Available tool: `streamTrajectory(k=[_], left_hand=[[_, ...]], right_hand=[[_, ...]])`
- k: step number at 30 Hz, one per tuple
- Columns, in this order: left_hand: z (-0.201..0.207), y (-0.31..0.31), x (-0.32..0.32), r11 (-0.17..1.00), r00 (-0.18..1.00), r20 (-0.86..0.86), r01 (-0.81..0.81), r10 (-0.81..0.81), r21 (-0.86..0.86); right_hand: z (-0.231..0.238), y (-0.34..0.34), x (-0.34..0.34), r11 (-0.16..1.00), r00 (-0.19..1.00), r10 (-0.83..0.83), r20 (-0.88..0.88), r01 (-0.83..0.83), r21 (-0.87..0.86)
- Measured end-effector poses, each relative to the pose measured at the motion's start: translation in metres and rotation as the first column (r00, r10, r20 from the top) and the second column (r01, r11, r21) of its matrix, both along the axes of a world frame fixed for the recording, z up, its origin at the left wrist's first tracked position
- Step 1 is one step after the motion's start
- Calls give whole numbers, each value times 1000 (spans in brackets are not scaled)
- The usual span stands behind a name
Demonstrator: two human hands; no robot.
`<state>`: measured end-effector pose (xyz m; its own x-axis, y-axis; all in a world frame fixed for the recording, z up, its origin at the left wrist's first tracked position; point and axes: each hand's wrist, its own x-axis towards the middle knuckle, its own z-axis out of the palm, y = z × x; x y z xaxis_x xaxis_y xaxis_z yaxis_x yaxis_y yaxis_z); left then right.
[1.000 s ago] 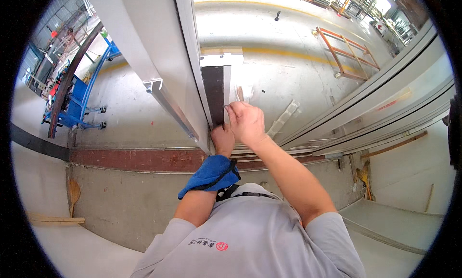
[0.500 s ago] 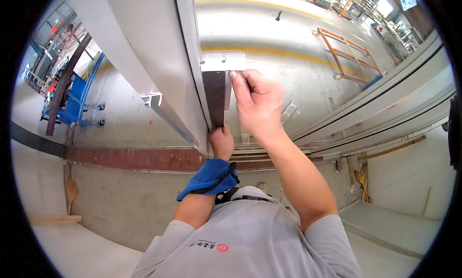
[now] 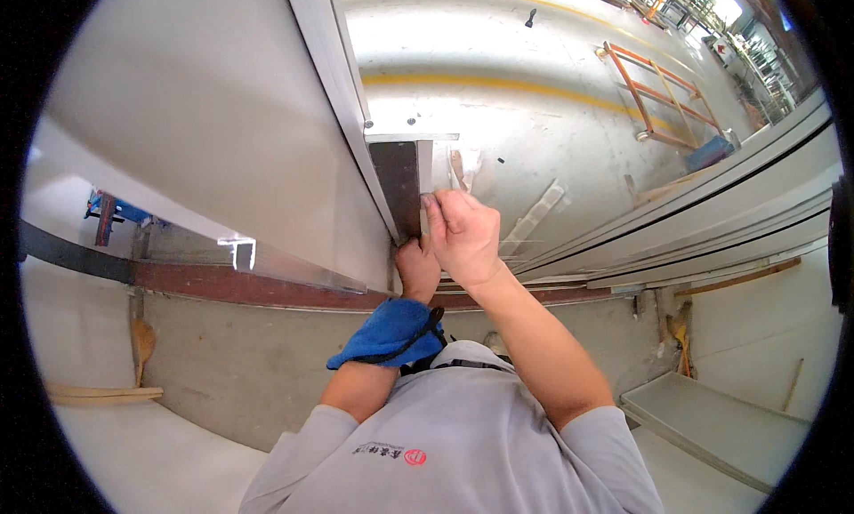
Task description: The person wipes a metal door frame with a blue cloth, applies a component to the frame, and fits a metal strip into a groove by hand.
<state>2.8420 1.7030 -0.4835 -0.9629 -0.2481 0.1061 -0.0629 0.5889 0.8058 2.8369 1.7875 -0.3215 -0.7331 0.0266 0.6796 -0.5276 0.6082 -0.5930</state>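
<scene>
A large white panel [image 3: 205, 105] with a pale metal frame stands upright in front of me, towards the left. Along its right edge runs a metal profile with a dark inner strip [image 3: 398, 180] and a narrow flange [image 3: 424, 167]. My right hand [image 3: 467, 234] is closed, thumb and bent fingers pinching that flange partway down. Just below and left of it, my left hand [image 3: 418, 267] is closed round the lower part of the same edge; some of its fingers are hidden. A blue cloth [image 3: 387, 333] is wrapped about my left wrist.
More long pale panels [image 3: 712, 220] stand at the right. Beyond them is an orange wheeled frame [image 3: 663, 96]. A dark red sill [image 3: 222, 280] crosses the floor ahead. Brooms [image 3: 142, 341] lean at the left wall, and a yellow line [image 3: 498, 84] marks the far floor.
My right hand has slid down the flange towards my left hand. The panel has swung round and covers more of the left side, hiding most of the blue cart. My left hand has barely shifted.
</scene>
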Motion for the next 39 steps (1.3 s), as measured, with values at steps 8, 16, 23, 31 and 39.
streamTrajectory(k=[8,16,23,31,39], left_hand=[[4,0,-6,991,976,-215,-15,43,132],[-17,-3,-7,985,997,-53,-39,49,171],[-41,-6,-12,990,995,-101,-4,19,143],[3,2,-2,1000,997,-73,-4,6,25],[38,8,-1,989,985,-147,-73,91,125]], right_hand=[[16,5,-3,996,999,30,-36,-27,88],[93,-2,-8,996,995,20,-96,-29,-89],[96,-12,-7,987,985,-5,-172,-23,-161],[-9,2,0,995,998,-55,0,55,84],[-22,7,-1,988,999,-18,45,11,152]])
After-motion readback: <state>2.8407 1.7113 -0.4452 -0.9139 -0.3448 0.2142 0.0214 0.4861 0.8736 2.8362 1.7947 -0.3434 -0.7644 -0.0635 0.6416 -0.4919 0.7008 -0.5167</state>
